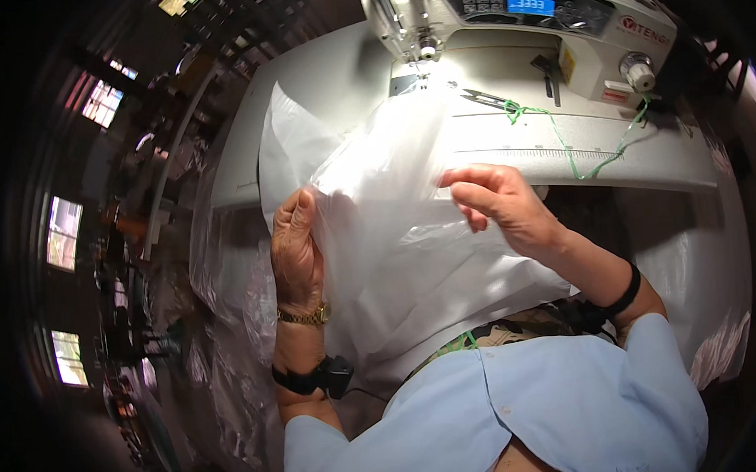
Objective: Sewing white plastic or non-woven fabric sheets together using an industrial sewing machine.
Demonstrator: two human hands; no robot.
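A thin, translucent white plastic sheet hangs from the sewing machine's table edge over my lap. Its upper part runs up to the needle area, brightly lit. My left hand grips the sheet's left side, thumb on top; its other fingers are partly hidden. On the other side, my right hand has its fingers bent in, thumb and index finger closed at the sheet's right edge. Above both hands stands the white sewing machine, its needle and presser foot right at the top of the sheet.
Thread snips lie on the machine bed, tied by a green cord to the machine's handwheel. A small black tool rests behind them. More clear plastic hangs at the left, and another white sheet at the right.
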